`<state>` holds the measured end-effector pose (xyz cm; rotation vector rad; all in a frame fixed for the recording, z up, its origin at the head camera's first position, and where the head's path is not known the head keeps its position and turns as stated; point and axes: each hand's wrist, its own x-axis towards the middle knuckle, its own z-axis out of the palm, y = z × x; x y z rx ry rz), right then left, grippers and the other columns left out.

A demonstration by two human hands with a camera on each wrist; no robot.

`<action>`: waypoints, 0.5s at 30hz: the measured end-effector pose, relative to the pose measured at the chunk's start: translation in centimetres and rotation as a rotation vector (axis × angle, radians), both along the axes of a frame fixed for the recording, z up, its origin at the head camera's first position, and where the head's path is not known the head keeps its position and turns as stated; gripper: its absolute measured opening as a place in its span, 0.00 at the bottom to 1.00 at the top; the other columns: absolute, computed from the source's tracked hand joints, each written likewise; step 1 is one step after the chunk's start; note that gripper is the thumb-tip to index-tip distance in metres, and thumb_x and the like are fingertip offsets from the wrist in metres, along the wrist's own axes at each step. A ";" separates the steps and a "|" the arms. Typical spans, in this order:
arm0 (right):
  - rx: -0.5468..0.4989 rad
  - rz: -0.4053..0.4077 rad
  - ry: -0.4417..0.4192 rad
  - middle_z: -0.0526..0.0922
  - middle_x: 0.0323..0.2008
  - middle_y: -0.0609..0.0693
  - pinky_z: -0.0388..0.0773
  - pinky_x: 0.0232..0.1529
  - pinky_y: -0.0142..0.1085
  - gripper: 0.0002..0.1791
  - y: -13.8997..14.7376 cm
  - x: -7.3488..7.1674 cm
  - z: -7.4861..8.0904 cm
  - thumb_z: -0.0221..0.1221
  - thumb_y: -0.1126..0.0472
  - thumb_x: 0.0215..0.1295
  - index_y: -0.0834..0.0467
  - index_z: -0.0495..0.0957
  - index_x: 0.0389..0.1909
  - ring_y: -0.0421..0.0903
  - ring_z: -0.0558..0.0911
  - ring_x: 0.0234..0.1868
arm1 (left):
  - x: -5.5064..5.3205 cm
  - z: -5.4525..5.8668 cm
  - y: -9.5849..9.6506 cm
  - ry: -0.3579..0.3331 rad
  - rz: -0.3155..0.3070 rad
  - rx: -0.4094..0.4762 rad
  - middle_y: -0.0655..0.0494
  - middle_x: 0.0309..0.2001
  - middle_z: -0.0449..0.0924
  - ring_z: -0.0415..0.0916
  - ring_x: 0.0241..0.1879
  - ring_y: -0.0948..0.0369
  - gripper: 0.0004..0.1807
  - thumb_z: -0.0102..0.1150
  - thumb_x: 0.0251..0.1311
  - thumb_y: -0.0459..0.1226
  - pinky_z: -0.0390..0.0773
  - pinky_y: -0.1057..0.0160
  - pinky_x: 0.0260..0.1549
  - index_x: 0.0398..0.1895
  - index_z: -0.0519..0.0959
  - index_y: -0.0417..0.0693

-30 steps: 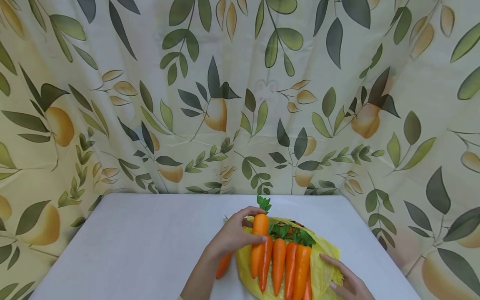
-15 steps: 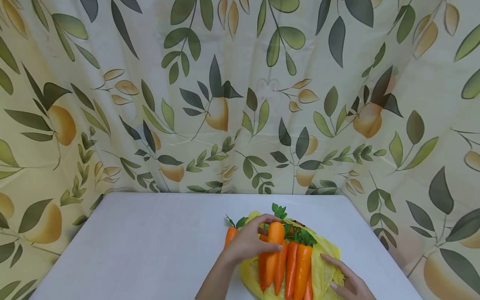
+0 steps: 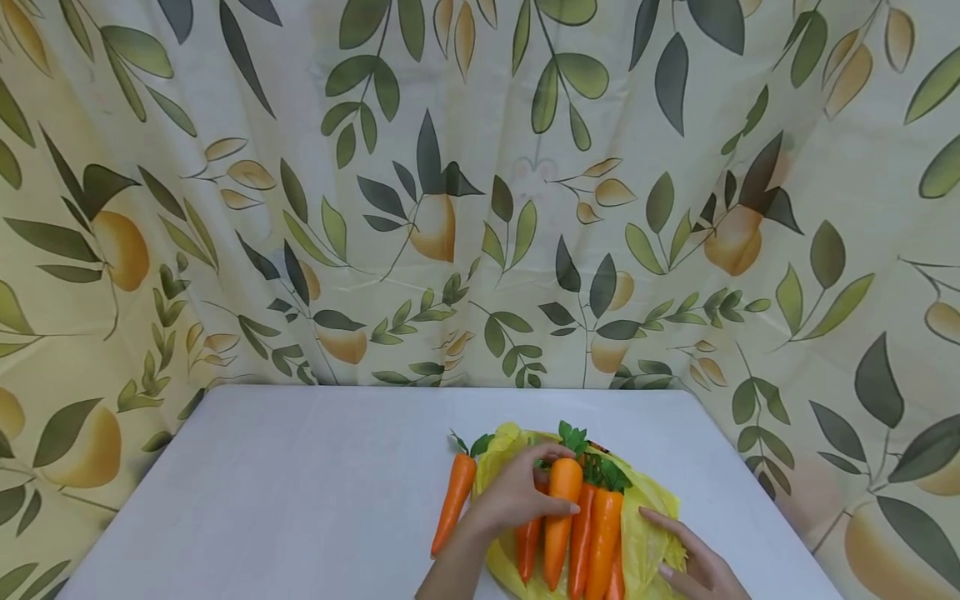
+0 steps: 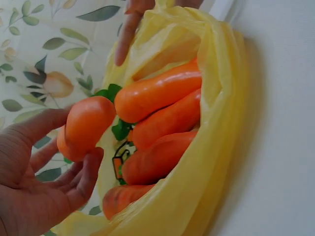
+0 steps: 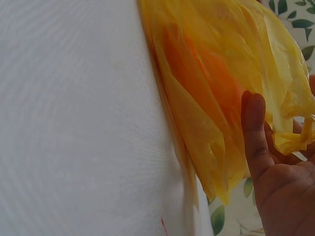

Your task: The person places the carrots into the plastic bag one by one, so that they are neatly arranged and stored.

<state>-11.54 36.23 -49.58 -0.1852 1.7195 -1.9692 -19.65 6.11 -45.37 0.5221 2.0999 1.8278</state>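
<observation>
An orange carrot [image 3: 565,504] with a leafy green top is held near its thick end by my left hand [image 3: 513,496], thumb on one side and fingers on the other. Below it, several more carrots [image 3: 604,537] lie side by side at the mouth of a yellow plastic bag [image 3: 654,492]. The left wrist view shows the held carrot [image 4: 88,125] beside the bag's opening, its lower part out of sight. My right hand [image 3: 701,562] holds the bag's right edge. Up close, the right thumb lies against the bag [image 5: 266,54], with loose plastic between it and the fingers.
A single carrot [image 3: 453,504] lies on the white table [image 3: 315,492] left of the bag, partly behind my left forearm. Behind the table's far edge hangs a leaf-and-fruit patterned curtain [image 3: 480,308].
My left hand has moved right and a little toward me with the carrot, across the row in the bag. The loose carrot on the left shows more fully. My right hand stays put.
</observation>
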 end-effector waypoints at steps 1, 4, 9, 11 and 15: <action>0.004 -0.003 0.000 0.65 0.62 0.29 0.76 0.61 0.50 0.23 0.0 0.0 0.0 0.51 0.60 0.82 0.24 0.71 0.62 0.44 0.79 0.60 | 0.0 -0.2 0.1 0.001 0.000 -0.001 0.65 0.51 0.75 0.75 0.38 0.58 0.32 0.80 0.50 0.28 0.80 0.62 0.30 0.59 0.82 0.56; 0.016 -0.012 -0.002 0.64 0.63 0.30 0.76 0.61 0.50 0.23 0.0 0.0 0.0 0.52 0.59 0.82 0.24 0.70 0.62 0.44 0.79 0.60 | 0.0 -0.6 0.5 -0.006 0.006 -0.013 0.66 0.51 0.75 0.74 0.37 0.59 0.30 0.80 0.50 0.29 0.79 0.62 0.30 0.58 0.82 0.57; 0.045 -0.029 -0.004 0.63 0.63 0.30 0.76 0.61 0.49 0.22 -0.1 0.1 -0.1 0.52 0.59 0.82 0.23 0.70 0.61 0.42 0.79 0.59 | 0.0 -1.3 1.1 -0.010 0.024 -0.037 0.65 0.51 0.73 0.73 0.39 0.59 0.29 0.81 0.50 0.32 0.79 0.62 0.33 0.57 0.82 0.59; 0.050 -0.034 0.008 0.63 0.65 0.32 0.77 0.60 0.49 0.22 -0.1 0.1 0.0 0.52 0.59 0.82 0.25 0.70 0.62 0.42 0.79 0.59 | 0.0 -1.6 1.4 -0.015 0.033 -0.031 0.64 0.51 0.72 0.73 0.40 0.58 0.29 0.81 0.50 0.31 0.79 0.62 0.33 0.56 0.83 0.60; 0.059 -0.035 0.026 0.64 0.67 0.35 0.77 0.59 0.47 0.22 -0.2 0.2 0.0 0.51 0.60 0.82 0.28 0.69 0.64 0.42 0.79 0.59 | 0.1 -2.0 1.7 -0.012 0.036 -0.014 0.62 0.50 0.70 0.73 0.40 0.60 0.30 0.81 0.49 0.30 0.79 0.62 0.33 0.56 0.82 0.59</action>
